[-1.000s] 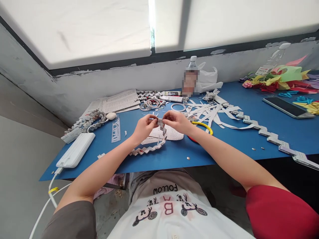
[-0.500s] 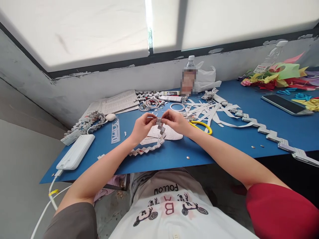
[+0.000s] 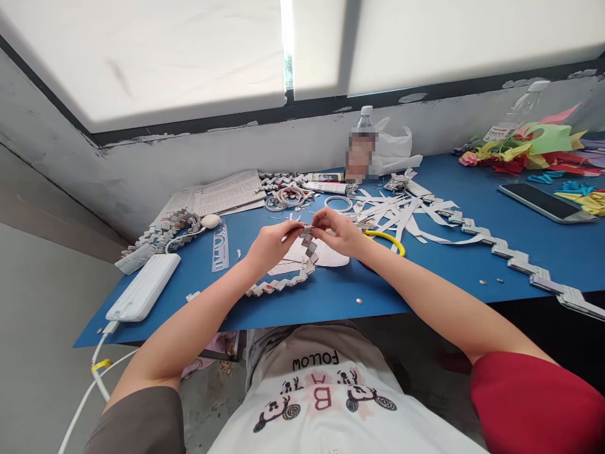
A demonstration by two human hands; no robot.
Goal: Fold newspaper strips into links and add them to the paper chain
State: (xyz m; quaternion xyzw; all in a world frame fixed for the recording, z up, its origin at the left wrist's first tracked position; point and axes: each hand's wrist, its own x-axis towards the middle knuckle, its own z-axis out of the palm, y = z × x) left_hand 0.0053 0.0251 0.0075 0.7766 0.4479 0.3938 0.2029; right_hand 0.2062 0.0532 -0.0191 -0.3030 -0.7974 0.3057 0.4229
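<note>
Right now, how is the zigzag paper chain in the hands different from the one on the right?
The left hand and right hand pinch the held chain; neither touches the other chain. The held chain bends in a curve, while the other chain runs fairly straight, its near end past the table's edge. Both are zigzags of folded paper.

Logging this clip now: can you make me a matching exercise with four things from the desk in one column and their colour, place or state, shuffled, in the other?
Column one
1. Folded-paper chain
2. Ruler
3. Phone
4. Box-shaped device

Column two
A. Dark screen facing up, toward the right side of the blue table
B. White, with a cable at its near end
C. Pinched between the fingers of the left hand and right hand
D. See-through, lying flat

Right pairs: 1-C, 2-D, 3-A, 4-B
</note>
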